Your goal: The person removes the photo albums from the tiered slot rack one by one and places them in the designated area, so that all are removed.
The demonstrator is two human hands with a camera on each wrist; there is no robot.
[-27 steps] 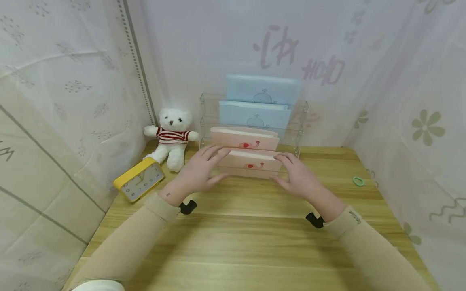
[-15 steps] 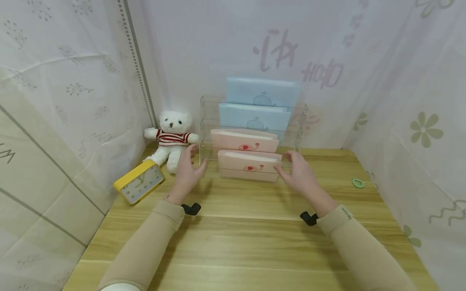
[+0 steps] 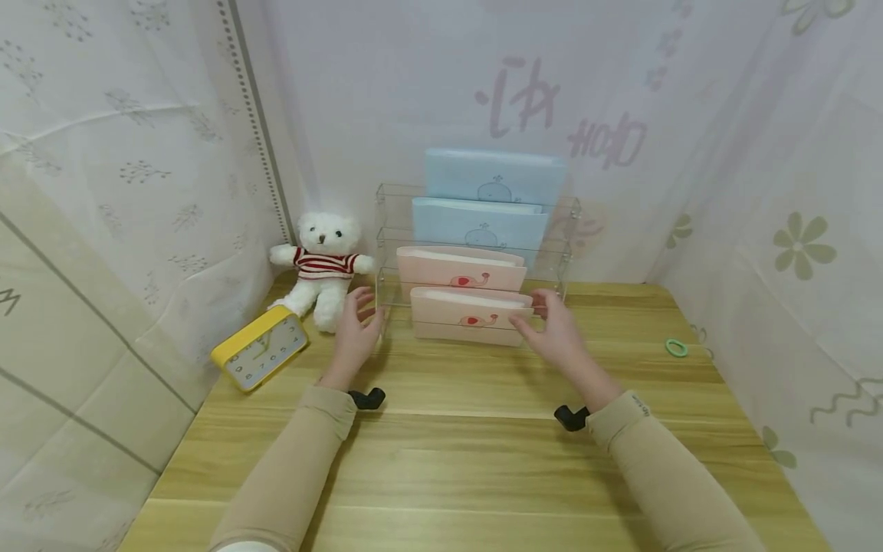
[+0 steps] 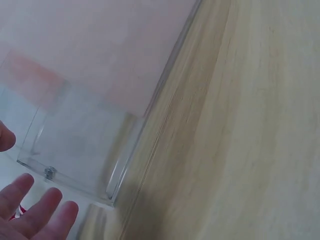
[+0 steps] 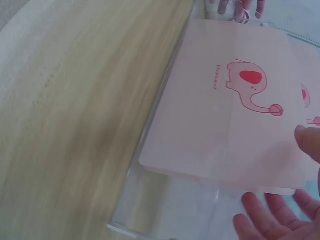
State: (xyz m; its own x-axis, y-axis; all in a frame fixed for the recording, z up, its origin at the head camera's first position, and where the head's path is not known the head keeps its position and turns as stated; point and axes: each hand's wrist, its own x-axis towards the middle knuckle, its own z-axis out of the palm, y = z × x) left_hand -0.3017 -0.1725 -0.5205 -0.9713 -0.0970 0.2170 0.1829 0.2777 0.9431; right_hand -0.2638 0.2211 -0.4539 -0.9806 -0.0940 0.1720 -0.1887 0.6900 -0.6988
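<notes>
Both hands have drawn back off the front pink notebook (image 3: 472, 317) since 0.9 s ago and now flank the clear acrylic rack (image 3: 386, 253). At centre frame, the left hand (image 3: 357, 335) hovers with fingers spread loosely beside the rack's left wall, gripping nothing. Right of it, the right hand (image 3: 554, 336) has relaxed fingers at the notebook's right end; contact cannot be told. That notebook stands in the rack's front slot, with 1 more pink and 2 blue behind. A teddy bear (image 3: 323, 264) and yellow clock (image 3: 260, 349) sit left on the tabletop (image 3: 469, 460).
</notes>
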